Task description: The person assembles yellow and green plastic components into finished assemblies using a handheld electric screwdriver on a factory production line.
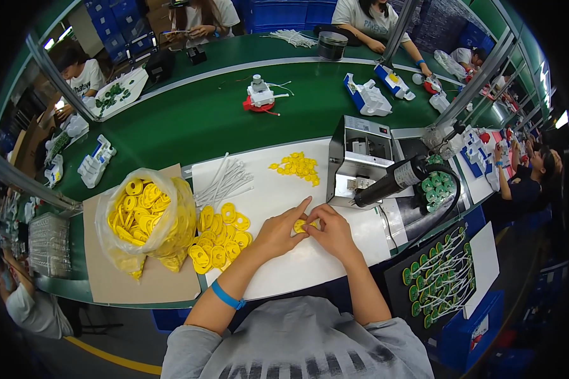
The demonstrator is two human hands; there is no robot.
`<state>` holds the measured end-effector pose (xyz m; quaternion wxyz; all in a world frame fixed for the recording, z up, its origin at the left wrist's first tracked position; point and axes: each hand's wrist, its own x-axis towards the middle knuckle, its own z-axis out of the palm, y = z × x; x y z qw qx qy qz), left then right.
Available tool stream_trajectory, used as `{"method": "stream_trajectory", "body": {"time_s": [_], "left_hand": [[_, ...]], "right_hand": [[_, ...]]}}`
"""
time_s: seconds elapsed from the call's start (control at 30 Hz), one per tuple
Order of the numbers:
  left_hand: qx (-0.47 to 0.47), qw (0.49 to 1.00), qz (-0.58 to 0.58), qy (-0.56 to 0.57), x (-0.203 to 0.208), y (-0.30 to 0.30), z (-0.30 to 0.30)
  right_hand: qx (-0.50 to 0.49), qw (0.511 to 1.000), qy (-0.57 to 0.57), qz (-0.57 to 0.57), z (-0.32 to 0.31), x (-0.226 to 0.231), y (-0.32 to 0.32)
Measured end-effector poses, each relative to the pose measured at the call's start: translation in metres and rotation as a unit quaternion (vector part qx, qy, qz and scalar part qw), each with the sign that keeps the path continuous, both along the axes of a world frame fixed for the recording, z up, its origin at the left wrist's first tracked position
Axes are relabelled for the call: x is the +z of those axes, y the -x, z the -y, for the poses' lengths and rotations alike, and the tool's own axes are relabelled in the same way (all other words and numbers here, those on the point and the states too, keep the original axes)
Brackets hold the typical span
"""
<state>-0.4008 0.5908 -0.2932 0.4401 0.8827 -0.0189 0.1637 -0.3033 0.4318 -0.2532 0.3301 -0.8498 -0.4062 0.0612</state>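
Observation:
Over the white work sheet (pixel 278 278), my left hand (pixel 277 232) and my right hand (pixel 332 232) meet at a small round yellow plastic piece (pixel 300 225). The left fingers and thumb steady it from one side, with the index finger stretched forward. From the other side, my right fingertips pinch at it and partly cover it. To the left lies a pile of yellow plastic rings (pixel 221 241). Beyond the hands is a heap of smaller yellow parts (pixel 298 167). A bundle of white wires (pixel 227 181) rests above the rings.
A clear bag of yellow rings (pixel 146 215) stands on cardboard at left. At right is a metal machine (pixel 358 164) with a black cylinder (pixel 392 183), near green circuit boards (pixel 437 189). Wired boards (pixel 439 278) lie lower right. A white-and-red assembly (pixel 259 96) sits on the green belt.

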Motion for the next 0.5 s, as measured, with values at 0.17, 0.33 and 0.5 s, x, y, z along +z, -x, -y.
{"method": "stream_trajectory", "body": {"time_s": [0.17, 0.33, 0.5], "left_hand": [[-0.007, 1.000, 0.010, 0.004, -0.004, 0.004, 0.001], [-0.023, 1.000, 0.003, 0.007, 0.007, 0.007, 0.014], [-0.022, 1.000, -0.022, 0.000, 0.047, 0.004, 0.063]], "right_hand": [[-0.038, 0.998, 0.026, 0.030, -0.002, -0.009, 0.008], [-0.082, 0.993, 0.075, 0.027, 0.008, -0.002, 0.020], [-0.091, 0.988, 0.121, -0.020, 0.057, 0.036, 0.013]]}}
